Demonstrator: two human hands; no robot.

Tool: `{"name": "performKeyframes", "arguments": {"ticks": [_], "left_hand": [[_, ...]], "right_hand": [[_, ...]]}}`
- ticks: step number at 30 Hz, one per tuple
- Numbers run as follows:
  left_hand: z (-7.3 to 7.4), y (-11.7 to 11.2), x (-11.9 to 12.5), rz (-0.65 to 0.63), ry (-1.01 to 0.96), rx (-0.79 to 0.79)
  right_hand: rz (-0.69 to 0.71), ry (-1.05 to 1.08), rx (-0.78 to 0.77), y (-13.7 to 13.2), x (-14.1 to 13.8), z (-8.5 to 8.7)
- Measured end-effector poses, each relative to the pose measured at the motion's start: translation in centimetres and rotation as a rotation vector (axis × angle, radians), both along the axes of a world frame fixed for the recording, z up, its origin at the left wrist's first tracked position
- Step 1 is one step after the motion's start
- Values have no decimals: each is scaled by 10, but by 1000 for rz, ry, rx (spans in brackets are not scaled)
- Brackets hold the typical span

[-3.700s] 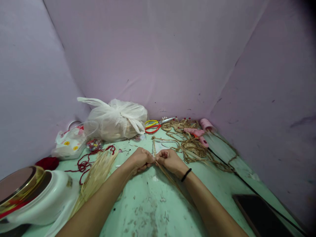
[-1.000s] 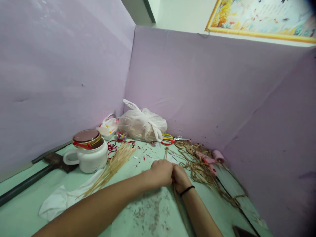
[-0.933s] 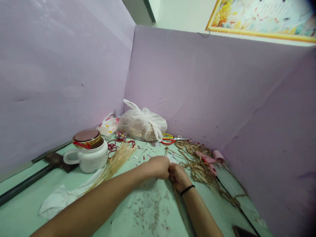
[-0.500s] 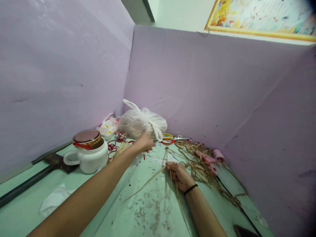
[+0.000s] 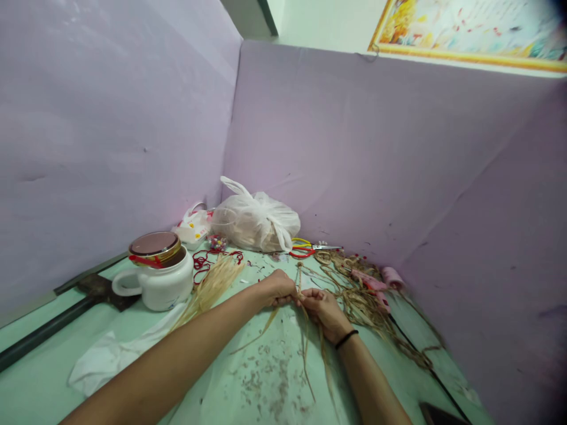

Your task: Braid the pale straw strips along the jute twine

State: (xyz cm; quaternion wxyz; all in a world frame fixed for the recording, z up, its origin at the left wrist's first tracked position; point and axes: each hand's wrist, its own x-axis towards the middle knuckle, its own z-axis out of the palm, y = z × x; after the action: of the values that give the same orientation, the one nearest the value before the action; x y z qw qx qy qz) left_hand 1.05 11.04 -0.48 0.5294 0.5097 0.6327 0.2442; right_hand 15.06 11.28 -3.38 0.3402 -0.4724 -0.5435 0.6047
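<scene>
Both hands meet over the middle of the green tabletop, at a thin braid of straw-coloured fibre [image 5: 300, 273]. My left hand [image 5: 280, 287] is closed, its fingers pinching the fibre strands just below the braid. Close against it, my right hand [image 5: 322, 308] grips the strands from the other side with thumb and fingertips. Loose strand ends [image 5: 306, 360] hang down toward me from between the hands. A bundle of pale raffia-like fibre [image 5: 212, 287] lies left of my left hand, partly behind my forearm.
A white mug [image 5: 165, 289] with a round lidded tin on it stands at left, beside a hammer [image 5: 66, 319]. A tied plastic bag [image 5: 257, 221] and scissors [image 5: 310, 248] lie at the back. Tangled twine [image 5: 354, 295], a pink glue gun [image 5: 374, 284] and a spool [image 5: 392, 277] lie right.
My left hand has come back toward me from near the plastic bag and joined my right hand at the strands. The pale fibre bundle shows more. My right hand has barely moved.
</scene>
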Motion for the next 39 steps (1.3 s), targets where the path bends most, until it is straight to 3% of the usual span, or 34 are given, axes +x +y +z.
{"name": "performKeyframes", "arguments": {"ticks": [7,11,16,20,24,27,31,33,37,39], "left_hand": [[-2,-3,6,7,-42,26],[-6,-2,12,90,-54,95],[-8,0,17,174,-24,97],[-2,-3,19,219,-70,14],[2,-7,16,247,-133,-99],[2,-8,13,232,-163,-83],[2,-7,6,134,-135,-14],[3,-5,2,69,-127,-16],[4,-3,-4,6,-97,-25],[4,-4,-5,-4,-75,-10]], "right_hand": [[-18,-158,211,6,1,-2],[-17,-341,304,8,2,-3],[-96,-750,437,0,0,17],[-40,-841,387,-10,-5,30],[-1,-832,393,-16,-13,25],[19,-791,395,-17,-15,20],[99,-596,202,-13,-8,26],[38,-464,73,-10,-1,33],[-248,-177,-13,-7,2,37],[-207,-59,-86,-7,-2,31]]}}
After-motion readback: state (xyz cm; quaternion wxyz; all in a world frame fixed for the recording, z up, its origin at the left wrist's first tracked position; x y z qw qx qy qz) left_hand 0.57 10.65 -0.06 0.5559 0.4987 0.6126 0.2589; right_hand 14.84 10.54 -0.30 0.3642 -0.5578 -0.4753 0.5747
